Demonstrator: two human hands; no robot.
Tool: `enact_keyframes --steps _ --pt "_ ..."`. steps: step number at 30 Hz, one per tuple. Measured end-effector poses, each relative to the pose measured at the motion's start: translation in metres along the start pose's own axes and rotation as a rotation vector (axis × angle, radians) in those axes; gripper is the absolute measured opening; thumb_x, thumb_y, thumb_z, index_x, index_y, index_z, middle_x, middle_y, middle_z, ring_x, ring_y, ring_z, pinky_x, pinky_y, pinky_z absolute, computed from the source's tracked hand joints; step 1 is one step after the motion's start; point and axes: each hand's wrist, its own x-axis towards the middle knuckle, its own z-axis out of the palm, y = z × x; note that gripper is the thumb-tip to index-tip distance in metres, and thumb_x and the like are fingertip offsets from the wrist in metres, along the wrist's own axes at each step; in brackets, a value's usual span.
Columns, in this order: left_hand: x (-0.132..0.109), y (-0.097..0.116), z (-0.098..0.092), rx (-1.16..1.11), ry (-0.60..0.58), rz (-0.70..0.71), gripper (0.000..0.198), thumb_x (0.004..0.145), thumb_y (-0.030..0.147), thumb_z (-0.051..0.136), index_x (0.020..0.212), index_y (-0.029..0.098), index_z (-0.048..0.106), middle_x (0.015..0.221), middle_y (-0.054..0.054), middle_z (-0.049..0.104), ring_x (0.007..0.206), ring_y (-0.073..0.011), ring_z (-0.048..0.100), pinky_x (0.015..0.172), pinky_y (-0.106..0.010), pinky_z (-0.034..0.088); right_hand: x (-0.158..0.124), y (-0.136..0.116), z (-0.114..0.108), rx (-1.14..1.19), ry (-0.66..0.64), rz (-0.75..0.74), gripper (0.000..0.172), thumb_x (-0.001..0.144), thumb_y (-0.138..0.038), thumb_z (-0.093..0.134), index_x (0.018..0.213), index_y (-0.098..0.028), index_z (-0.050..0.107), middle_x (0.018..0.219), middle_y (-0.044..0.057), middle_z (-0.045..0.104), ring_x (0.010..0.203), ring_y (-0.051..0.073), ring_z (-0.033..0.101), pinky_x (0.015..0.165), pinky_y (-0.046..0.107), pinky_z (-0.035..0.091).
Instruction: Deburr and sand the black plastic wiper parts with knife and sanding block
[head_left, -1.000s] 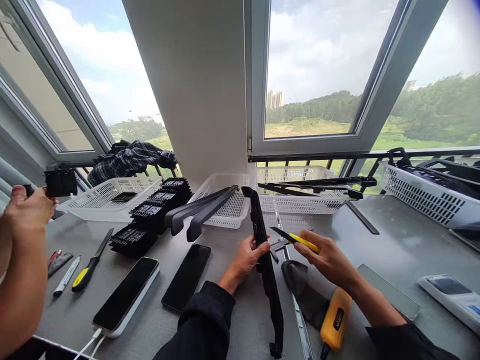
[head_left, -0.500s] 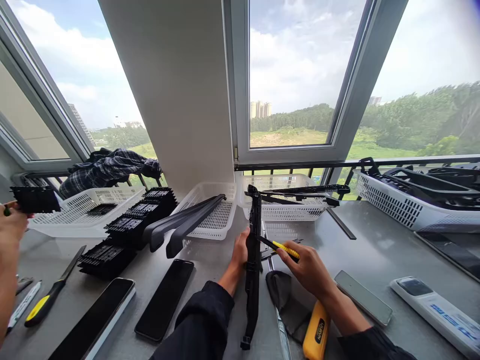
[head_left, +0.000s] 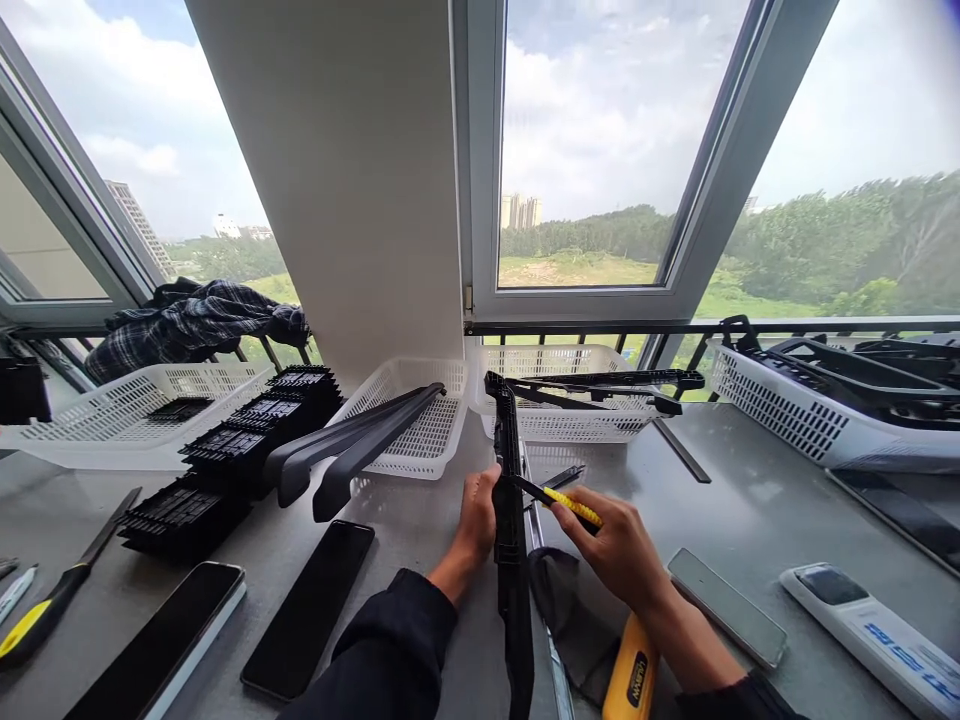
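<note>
A: What is in the middle?
B: A long black strip (head_left: 508, 540), running from twelve to six o'clock over a grey metal bench (head_left: 409, 540). Take the strip as the clock's centre.

A: Where is the left hand?
B: The left hand (head_left: 474, 520) is at nine o'clock, grasping the strip by its edge. The fingertips are hidden behind it.

A: And the right?
B: The right hand (head_left: 619, 545), between three and four o'clock, is closed around a yellow-and-black knife (head_left: 562, 498). The blade points towards ten and reaches the strip, level with the left thumb. Whether it bites in, I cannot tell.

A: What lies around them?
B: At eight, a black phone (head_left: 311, 605). At ten, two dark bars (head_left: 382, 438) slant over the rim of a white basket (head_left: 409, 467). At nine, well apart, a stack (head_left: 232, 440) of black parts. Near five, a dark pouch (head_left: 581, 610), with a yellow tool (head_left: 634, 670) beside it, partly behind the right forearm.
</note>
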Motion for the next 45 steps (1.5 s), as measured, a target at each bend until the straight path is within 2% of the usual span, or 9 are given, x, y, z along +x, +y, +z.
enact_keyframes --steps 5,12,15,22,29,33,37,41,45 --pt "-0.001 0.002 0.003 -0.011 -0.054 0.007 0.062 0.072 0.078 0.071 0.057 0.025 0.042 0.055 0.004 0.038 0.055 -0.0127 0.033 0.05 -0.03 0.031 0.0 -0.001 -0.002 -0.03 0.025 0.033 0.044 0.103 -0.054 0.054 0.079 -0.022 0.073 0.065 0.001 0.068 0.058 0.016 0.058 0.06 0.027 0.039" --pt "-0.001 0.001 0.005 -0.017 -0.006 0.0 0.063 0.07 0.082 0.067 0.059 0.026 0.042 0.057 0.003 0.039 0.058 -0.0143 0.036 0.053 -0.032 0.034 -0.001 0.0 -0.001 -0.025 0.035 0.058 0.044 0.101 -0.055 0.054 0.082 -0.022 0.075 0.069 0.002 0.071 0.061 0.017 0.061 0.063 0.027 0.041" --pt "-0.002 0.001 0.006 0.0 0.013 0.015 0.065 0.07 0.085 0.066 0.059 0.025 0.042 0.057 0.003 0.039 0.058 -0.0141 0.037 0.054 -0.031 0.036 -0.001 0.0 0.001 -0.024 0.065 0.072 0.043 0.102 -0.054 0.054 0.082 -0.021 0.074 0.066 0.0 0.068 0.058 0.015 0.058 0.061 0.027 0.04" --pt "-0.01 0.006 0.008 0.09 -0.105 0.168 0.065 0.083 0.08 0.06 0.057 0.025 0.039 0.057 0.002 0.039 0.058 -0.0147 0.035 0.054 -0.031 0.032 -0.001 -0.005 0.004 -0.016 0.078 0.064 0.044 0.103 -0.054 0.054 0.081 -0.021 0.072 0.065 -0.001 0.065 0.058 0.014 0.055 0.06 0.025 0.039" --pt "-0.012 0.006 0.009 0.124 -0.107 0.24 0.063 0.087 0.083 0.054 0.063 0.025 0.045 0.064 0.0 0.048 0.066 -0.0182 0.04 0.062 -0.032 0.038 -0.002 -0.005 0.006 -0.002 0.076 0.077 0.045 0.103 -0.054 0.053 0.081 -0.021 0.073 0.062 -0.002 0.061 0.056 0.014 0.052 0.059 0.025 0.038" --pt "-0.009 0.0 0.007 0.099 -0.067 0.216 0.055 0.09 0.074 0.055 0.066 0.025 0.049 0.068 -0.001 0.053 0.068 -0.0191 0.045 0.062 -0.032 0.039 -0.002 -0.004 0.005 -0.008 0.122 0.116 0.044 0.102 -0.055 0.054 0.085 -0.02 0.075 0.064 -0.002 0.063 0.057 0.014 0.053 0.059 0.025 0.038" --pt "-0.011 0.0 0.005 0.124 -0.116 0.179 0.046 0.094 0.062 0.051 0.067 0.025 0.051 0.064 -0.001 0.052 0.064 -0.0191 0.046 0.057 -0.031 0.038 -0.002 -0.006 0.003 0.003 0.097 0.091 0.046 0.102 -0.055 0.053 0.079 -0.02 0.073 0.062 -0.002 0.062 0.056 0.014 0.052 0.058 0.025 0.036" --pt "-0.014 0.009 0.006 0.146 -0.114 0.306 0.037 0.096 0.051 0.05 0.072 0.024 0.056 0.073 -0.003 0.06 0.074 -0.0206 0.051 0.071 -0.031 0.043 -0.002 -0.007 0.002 0.001 0.054 0.077 0.044 0.101 -0.053 0.054 0.08 -0.02 0.075 0.062 -0.001 0.063 0.056 0.014 0.053 0.058 0.026 0.036" --pt "-0.014 0.012 0.008 0.134 -0.09 0.307 0.029 0.096 0.047 0.05 0.08 0.024 0.059 0.082 -0.004 0.065 0.083 -0.0222 0.056 0.08 -0.031 0.046 -0.002 -0.005 0.002 -0.004 0.016 0.067 0.041 0.101 -0.051 0.056 0.085 -0.02 0.078 0.067 0.001 0.069 0.06 0.015 0.059 0.061 0.026 0.039"
